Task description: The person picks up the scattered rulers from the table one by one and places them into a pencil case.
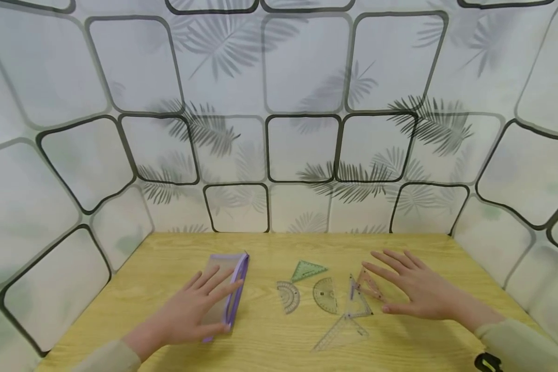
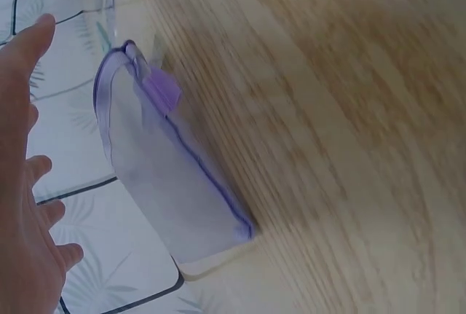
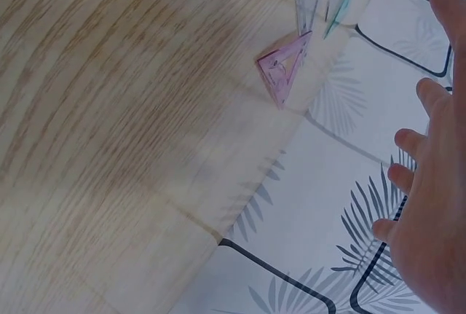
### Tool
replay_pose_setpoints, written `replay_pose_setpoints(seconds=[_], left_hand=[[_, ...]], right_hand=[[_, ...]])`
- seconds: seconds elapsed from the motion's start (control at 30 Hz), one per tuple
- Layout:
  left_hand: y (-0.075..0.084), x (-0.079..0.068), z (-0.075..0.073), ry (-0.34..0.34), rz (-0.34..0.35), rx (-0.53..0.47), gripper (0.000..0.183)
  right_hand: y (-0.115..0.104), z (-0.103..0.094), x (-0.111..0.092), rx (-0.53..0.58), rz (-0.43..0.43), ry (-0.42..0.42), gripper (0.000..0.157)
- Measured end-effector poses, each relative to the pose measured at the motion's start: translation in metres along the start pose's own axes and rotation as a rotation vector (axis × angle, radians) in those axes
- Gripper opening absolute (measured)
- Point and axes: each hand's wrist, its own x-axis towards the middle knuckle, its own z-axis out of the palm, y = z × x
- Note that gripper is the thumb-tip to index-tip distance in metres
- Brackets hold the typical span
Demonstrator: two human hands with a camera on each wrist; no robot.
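Observation:
My left hand [image 1: 190, 315] hovers with spread fingers over a see-through zip pouch [image 1: 234, 305] with purple edging. A gap shows between that hand and the pouch in the left wrist view, where a purple tab [image 2: 163, 92] sits at its zip. On the right, my other hand [image 1: 418, 289] is held above the table, fingers apart, nearest a small pink set square [image 1: 371, 293]. Beside this lies a clear set square [image 1: 360, 313], with a larger clear one [image 1: 330, 333] below it. Further left are a green set square [image 1: 307, 269], a yellowish protractor [image 1: 325, 295] and a clear protractor [image 1: 289, 296].
Everything lies on a wood-grain table [image 1: 269, 356]. Patterned fabric walls [image 1: 302, 150] enclose its back and both sides. A small black object [image 1: 488, 361] is partly visible by the right sleeve at the lower edge.

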Motion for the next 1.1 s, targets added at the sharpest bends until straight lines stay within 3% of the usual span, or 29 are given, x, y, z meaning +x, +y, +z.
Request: replay_pose_setpoints(seconds=[0.47, 0.63, 0.8, 1.1], left_hand=[[0.023, -0.005, 0.003, 0.011, -0.178, -0.170, 0.083], [0.032, -0.004, 0.000, 0.048, -0.256, -0.212, 0.084], [0.042, -0.003, -0.004, 0.088, -0.365, -0.278, 0.081], [0.044, 0.001, -0.007, 0.054, -0.570, -0.428, 0.079]], right_hand=[[-0.003, 0.007, -0.002, 0.045, 0.008, -0.026, 0.086], [-0.006, 0.008, 0.002, 0.090, 0.013, -0.044, 0.087], [-0.009, 0.009, 0.006, 0.139, 0.024, -0.058, 0.086], [-0.010, 0.011, 0.011, 0.180, 0.027, -0.092, 0.084]])
